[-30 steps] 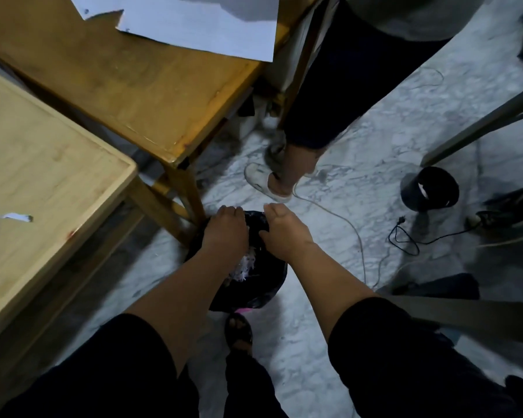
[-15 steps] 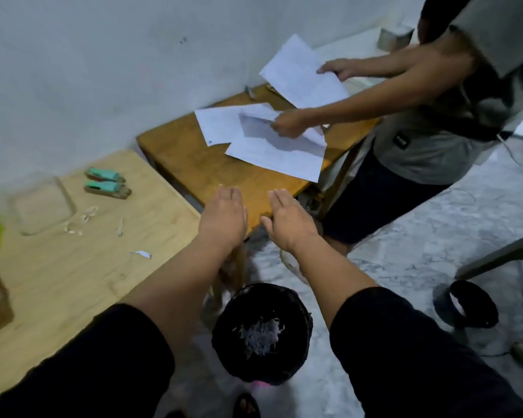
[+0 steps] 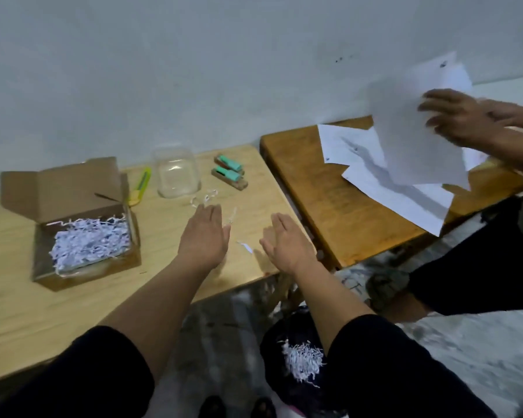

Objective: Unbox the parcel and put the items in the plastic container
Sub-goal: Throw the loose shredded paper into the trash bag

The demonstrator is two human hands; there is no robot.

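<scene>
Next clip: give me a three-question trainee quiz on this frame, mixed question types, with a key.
1. True or false: the clear container already holds the two green items.
2. What fills the open box?
   A. Shredded paper
   B. Foam beads
   C. Nothing
3. Fill in: both the left hand and right hand hover over the table, open and ____.

Key: 1 false, they lie on the table beside it; 2 A; 3 empty.
</scene>
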